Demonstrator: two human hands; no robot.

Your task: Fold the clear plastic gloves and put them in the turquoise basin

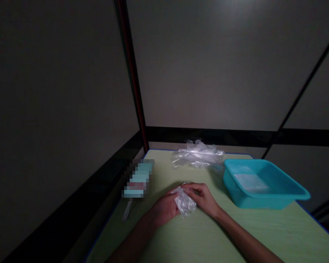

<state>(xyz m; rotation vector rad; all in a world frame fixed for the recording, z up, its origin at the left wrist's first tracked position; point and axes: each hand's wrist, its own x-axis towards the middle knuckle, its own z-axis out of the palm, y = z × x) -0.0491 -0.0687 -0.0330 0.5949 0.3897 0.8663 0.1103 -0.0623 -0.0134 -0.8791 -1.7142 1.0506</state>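
A small clear plastic bag [185, 204], crinkled and shiny, is held between my two hands above the table. My left hand [166, 209] is turned palm up, its thumb and fingers closed on the bag's left edge. From the other side my right hand [202, 197] pinches the top of the bag with thumb and forefinger. Whether anything lies inside the bag I cannot tell. Behind my hands, a loose heap of clear plastic bags [199, 155] rests near the table's far edge.
The light green table [208, 237] has a blue edge. At the right stands a turquoise plastic basin [260, 201] with a white flat piece [250, 182] inside. A pale green blurred-out object [139, 180] is at the left. Walls [208, 73] close in behind and on the left.
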